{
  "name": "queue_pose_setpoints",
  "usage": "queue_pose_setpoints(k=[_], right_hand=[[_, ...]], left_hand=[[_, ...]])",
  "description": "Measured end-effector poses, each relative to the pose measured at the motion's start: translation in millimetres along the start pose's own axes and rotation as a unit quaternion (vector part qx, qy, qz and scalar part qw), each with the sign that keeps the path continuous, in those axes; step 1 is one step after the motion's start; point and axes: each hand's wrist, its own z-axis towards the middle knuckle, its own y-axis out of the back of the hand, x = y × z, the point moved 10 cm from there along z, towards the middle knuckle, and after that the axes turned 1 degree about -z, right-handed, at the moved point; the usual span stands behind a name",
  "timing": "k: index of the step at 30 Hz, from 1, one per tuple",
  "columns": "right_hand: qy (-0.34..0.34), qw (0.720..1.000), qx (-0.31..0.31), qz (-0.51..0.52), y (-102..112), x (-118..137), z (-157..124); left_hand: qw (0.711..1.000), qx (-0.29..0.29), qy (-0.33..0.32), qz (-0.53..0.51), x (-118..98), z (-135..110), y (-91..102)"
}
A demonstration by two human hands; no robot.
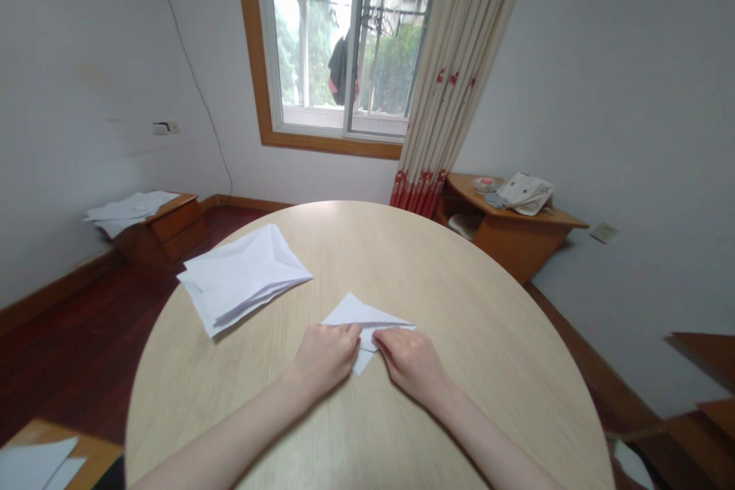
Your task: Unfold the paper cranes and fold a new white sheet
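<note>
A folded sheet of white paper (357, 312) lies on the round wooden table (367, 245), with pointed corners at its top, right and bottom. My left hand (328, 354) has its fingers curled closed on the paper's left side, and its hand hides part of that edge. On the other side, my right hand (412, 360) pinches the paper near its middle right, thumb and fingertips pressed together. A narrow strip of paper shows between the two hands.
A stack of white paper sheets (246, 268) rests on the table's left side. Beyond the table stand a small drawer cabinet (178, 233) with papers and a corner shelf (505, 233) bearing a cloth bag (525, 193). A curtain (451, 76) hangs beside the window.
</note>
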Motion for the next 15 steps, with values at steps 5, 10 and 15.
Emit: queue_pose_setpoints(k=[5, 10, 15], right_hand=[[0.007, 1.000, -0.018, 0.022, 2.5, -0.8, -0.5], [-0.018, 0.999, -0.016, 0.044, 7.5, -3.0, 3.0], [-0.058, 0.996, -0.039, 0.058, 10.4, -9.8, 3.6]], left_hand=[[1.000, -0.002, -0.007, 0.007, 1.2, 1.4, -4.3], [0.999, -0.028, -0.023, 0.020, -0.1, 2.3, -1.2], [0.996, -0.083, -0.013, -0.007, 1.9, 2.1, 10.2]])
